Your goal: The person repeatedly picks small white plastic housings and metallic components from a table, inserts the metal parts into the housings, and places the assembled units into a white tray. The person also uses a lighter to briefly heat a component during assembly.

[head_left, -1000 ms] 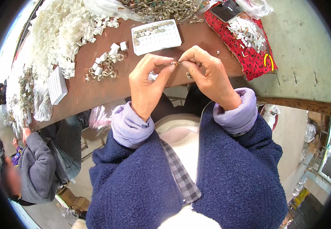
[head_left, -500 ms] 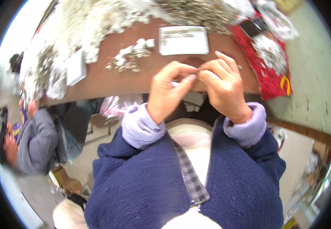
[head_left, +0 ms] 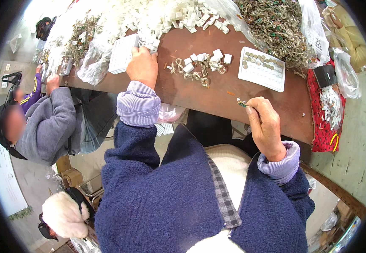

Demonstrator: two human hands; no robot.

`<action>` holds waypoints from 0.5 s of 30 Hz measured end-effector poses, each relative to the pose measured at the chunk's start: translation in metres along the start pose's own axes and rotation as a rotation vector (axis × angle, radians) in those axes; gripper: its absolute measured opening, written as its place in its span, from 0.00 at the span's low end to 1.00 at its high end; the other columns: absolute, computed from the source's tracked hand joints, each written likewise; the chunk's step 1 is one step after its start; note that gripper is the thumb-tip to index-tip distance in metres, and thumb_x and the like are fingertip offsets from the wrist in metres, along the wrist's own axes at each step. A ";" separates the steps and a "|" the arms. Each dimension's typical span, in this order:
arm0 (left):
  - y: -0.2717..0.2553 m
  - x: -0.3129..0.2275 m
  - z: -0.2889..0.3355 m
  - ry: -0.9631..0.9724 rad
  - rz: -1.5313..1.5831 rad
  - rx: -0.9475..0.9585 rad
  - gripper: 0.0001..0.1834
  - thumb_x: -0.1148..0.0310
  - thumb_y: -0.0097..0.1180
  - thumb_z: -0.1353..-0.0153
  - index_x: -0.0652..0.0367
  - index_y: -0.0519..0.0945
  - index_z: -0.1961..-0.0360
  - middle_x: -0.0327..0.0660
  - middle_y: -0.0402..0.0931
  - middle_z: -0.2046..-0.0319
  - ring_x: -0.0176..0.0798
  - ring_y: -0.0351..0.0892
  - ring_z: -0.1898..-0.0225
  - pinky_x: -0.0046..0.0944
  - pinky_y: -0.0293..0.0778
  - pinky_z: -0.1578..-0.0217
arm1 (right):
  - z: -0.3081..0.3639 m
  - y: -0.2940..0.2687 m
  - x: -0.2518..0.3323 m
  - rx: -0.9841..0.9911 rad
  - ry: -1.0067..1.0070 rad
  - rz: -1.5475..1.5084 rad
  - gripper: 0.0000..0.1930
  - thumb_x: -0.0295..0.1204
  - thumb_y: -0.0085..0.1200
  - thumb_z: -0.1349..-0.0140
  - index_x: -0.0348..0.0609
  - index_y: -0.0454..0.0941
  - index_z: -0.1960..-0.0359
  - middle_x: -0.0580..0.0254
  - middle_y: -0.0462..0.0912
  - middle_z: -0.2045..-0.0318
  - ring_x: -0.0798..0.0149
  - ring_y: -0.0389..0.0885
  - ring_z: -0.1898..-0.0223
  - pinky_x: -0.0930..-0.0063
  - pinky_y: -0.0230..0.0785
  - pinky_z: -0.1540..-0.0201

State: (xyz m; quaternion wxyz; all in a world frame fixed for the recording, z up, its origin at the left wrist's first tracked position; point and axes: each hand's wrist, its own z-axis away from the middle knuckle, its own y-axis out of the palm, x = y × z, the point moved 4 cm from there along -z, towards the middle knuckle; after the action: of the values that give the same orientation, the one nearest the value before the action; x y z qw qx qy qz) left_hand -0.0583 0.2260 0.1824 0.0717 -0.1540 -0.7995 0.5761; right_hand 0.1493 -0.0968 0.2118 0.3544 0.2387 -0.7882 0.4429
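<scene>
While seen from the head camera looking down: left hand (head_left: 143, 67) reaching forward, fingers curled onto small white plastic blocks (head_left: 151, 44) beside a white rectangular tray (head_left: 122, 52), grip hidden. Right hand (head_left: 265, 122) nearer the body, thumb and forefinger pinched on a tiny greenish metal part (head_left: 242, 103) above the brown wooden tabletop (head_left: 216, 95). Between both hands, a loose cluster of white blocks and metal rings (head_left: 199, 67). Farther right, a white pocketed tray holding round pieces (head_left: 262, 68). At left, a seated person in grey (head_left: 50, 124).
</scene>
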 end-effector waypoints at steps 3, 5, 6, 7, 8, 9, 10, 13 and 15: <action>-0.004 -0.008 0.007 0.045 0.095 0.001 0.13 0.59 0.67 0.30 0.55 0.84 0.54 0.45 0.86 0.53 0.55 0.90 0.54 0.54 0.83 0.56 | -0.002 -0.004 0.005 0.024 0.015 -0.008 0.04 0.17 0.63 0.33 0.36 0.81 0.60 0.51 0.84 0.62 0.48 0.82 0.61 0.62 0.73 0.57; -0.021 -0.016 0.020 0.047 0.276 0.022 0.11 0.62 0.67 0.30 0.56 0.83 0.55 0.46 0.88 0.54 0.55 0.90 0.55 0.54 0.83 0.57 | -0.008 -0.012 0.011 0.013 -0.091 0.031 0.03 0.17 0.63 0.34 0.36 0.82 0.62 0.52 0.87 0.59 0.50 0.84 0.59 0.65 0.75 0.56; -0.034 -0.028 0.031 0.140 0.404 -0.016 0.09 0.65 0.68 0.30 0.56 0.83 0.55 0.46 0.88 0.56 0.54 0.90 0.57 0.52 0.82 0.58 | -0.011 -0.015 0.013 -0.011 -0.099 -0.051 0.03 0.17 0.64 0.34 0.36 0.82 0.63 0.52 0.88 0.57 0.51 0.85 0.58 0.66 0.75 0.54; -0.045 -0.042 0.046 0.218 0.527 -0.035 0.08 0.67 0.68 0.31 0.57 0.83 0.55 0.45 0.88 0.57 0.52 0.89 0.59 0.50 0.82 0.59 | -0.013 -0.016 0.015 -0.038 -0.104 -0.128 0.03 0.17 0.64 0.35 0.36 0.82 0.63 0.52 0.88 0.56 0.51 0.86 0.57 0.66 0.76 0.53; -0.057 -0.058 0.060 0.300 0.654 -0.050 0.07 0.70 0.68 0.32 0.58 0.84 0.56 0.45 0.88 0.58 0.50 0.89 0.61 0.48 0.81 0.60 | -0.015 -0.019 0.016 -0.066 -0.113 -0.195 0.03 0.17 0.64 0.35 0.35 0.82 0.64 0.52 0.89 0.54 0.52 0.88 0.55 0.67 0.77 0.52; -0.067 -0.072 0.074 0.371 0.791 0.026 0.07 0.73 0.68 0.33 0.59 0.84 0.56 0.44 0.87 0.59 0.47 0.87 0.62 0.45 0.80 0.61 | -0.017 -0.022 0.016 -0.103 -0.136 -0.254 0.03 0.17 0.64 0.35 0.35 0.82 0.64 0.51 0.90 0.52 0.53 0.88 0.54 0.67 0.78 0.50; -0.077 -0.088 0.089 0.462 0.941 0.086 0.07 0.76 0.69 0.34 0.60 0.85 0.57 0.44 0.86 0.60 0.44 0.85 0.64 0.41 0.79 0.61 | -0.017 -0.024 0.014 -0.115 -0.132 -0.285 0.03 0.17 0.64 0.35 0.34 0.83 0.63 0.51 0.90 0.50 0.54 0.89 0.52 0.67 0.78 0.49; -0.097 -0.124 0.116 0.590 1.162 0.284 0.08 0.79 0.70 0.35 0.61 0.87 0.56 0.40 0.86 0.58 0.33 0.79 0.63 0.34 0.74 0.61 | -0.008 -0.033 0.006 -0.079 -0.001 -0.496 0.01 0.18 0.60 0.28 0.33 0.83 0.59 0.53 0.88 0.50 0.66 0.88 0.53 0.74 0.78 0.51; -0.105 -0.140 0.128 0.582 1.294 0.333 0.10 0.79 0.70 0.34 0.61 0.87 0.52 0.38 0.86 0.56 0.29 0.77 0.63 0.32 0.73 0.62 | 0.002 -0.036 0.002 -0.029 0.095 -0.653 0.03 0.17 0.56 0.23 0.32 0.82 0.55 0.56 0.87 0.50 0.72 0.87 0.53 0.78 0.78 0.52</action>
State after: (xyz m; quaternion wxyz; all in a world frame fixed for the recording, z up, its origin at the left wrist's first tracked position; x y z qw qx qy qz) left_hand 0.0196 0.0349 0.2484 -0.0510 -0.7298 -0.3988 0.5529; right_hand 0.1719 -0.1165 0.2312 0.5175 0.4525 -0.6590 0.3052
